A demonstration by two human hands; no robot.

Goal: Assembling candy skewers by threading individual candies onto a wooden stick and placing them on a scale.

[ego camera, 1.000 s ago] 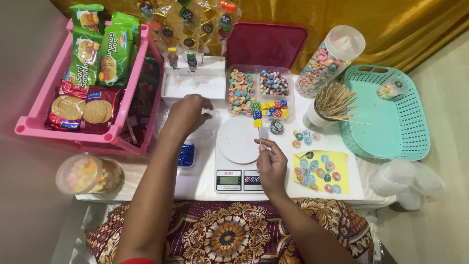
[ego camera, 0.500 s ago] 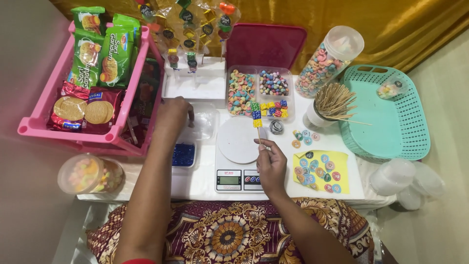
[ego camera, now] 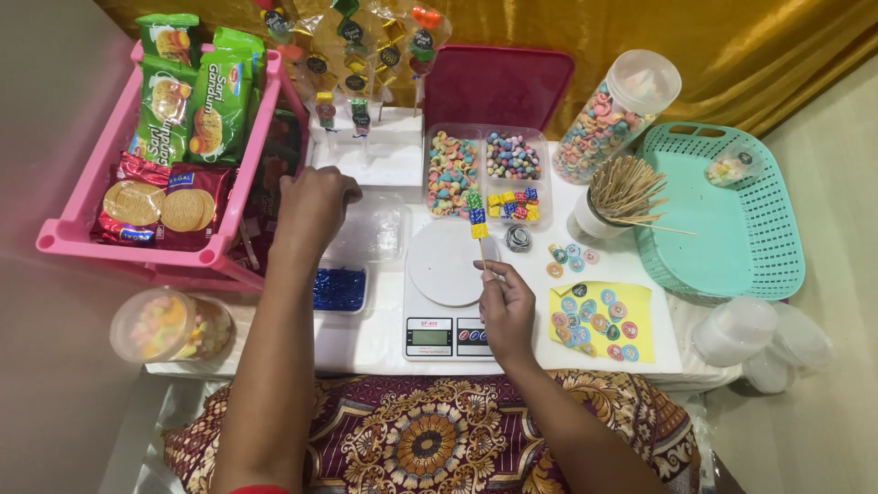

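The right hand [ego camera: 506, 311] pinches a thin skewer [ego camera: 482, 245] threaded with cube candies above the white scale [ego camera: 445, 293]; the left hand [ego camera: 311, 206], loosely curled, rests on clear bags [ego camera: 375, 233] on the tabletop. A tilt could slide the candies off

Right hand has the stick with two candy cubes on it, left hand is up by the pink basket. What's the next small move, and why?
Probably bring the left hand to the candy tray for another piece. The skewer in the right hand carries only two cubes at its tip above the scale, with bare stick below, and the left hand looks empty.
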